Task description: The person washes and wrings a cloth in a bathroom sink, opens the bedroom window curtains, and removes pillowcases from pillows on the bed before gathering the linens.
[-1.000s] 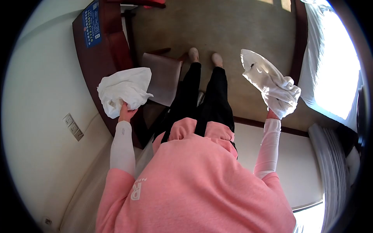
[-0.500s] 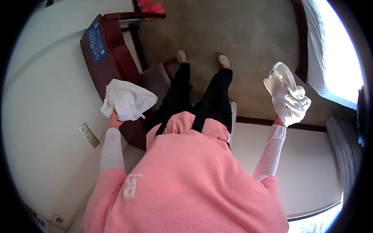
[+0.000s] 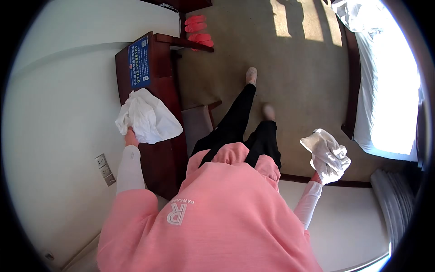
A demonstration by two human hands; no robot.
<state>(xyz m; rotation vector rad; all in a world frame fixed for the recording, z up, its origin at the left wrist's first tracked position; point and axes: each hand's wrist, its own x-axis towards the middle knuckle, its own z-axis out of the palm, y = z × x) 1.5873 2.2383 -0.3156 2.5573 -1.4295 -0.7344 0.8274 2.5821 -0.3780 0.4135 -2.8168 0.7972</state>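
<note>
My left hand (image 3: pixel 130 137) is closed round the gathered end of a white cloth (image 3: pixel 152 119), which spreads over the dark red desk (image 3: pixel 158 167). Whether the cloth touches the desk top I cannot tell. On the right, my right hand (image 3: pixel 316 178) grips a crumpled off-white towel (image 3: pixel 329 156) that sticks up above the fist and hides most of the fingers. The towel is held over the floor, apart from the bed.
A blue sign (image 3: pixel 138 62) lies on the desk, with a chair (image 3: pixel 197 123) beside it. Pink slippers (image 3: pixel 195 23) are on the floor (image 3: pixel 235 41). A white-covered bed (image 3: pixel 385 90) stands at right, a grey curtain (image 3: pixel 393 199) below it. Sockets (image 3: pixel 105 170) are on the left wall.
The view has moved along the room, showing more of the desk, slippers and sunlit floor. My feet have stepped. Both cloths stay in my hands; the towel sits lower in view.
</note>
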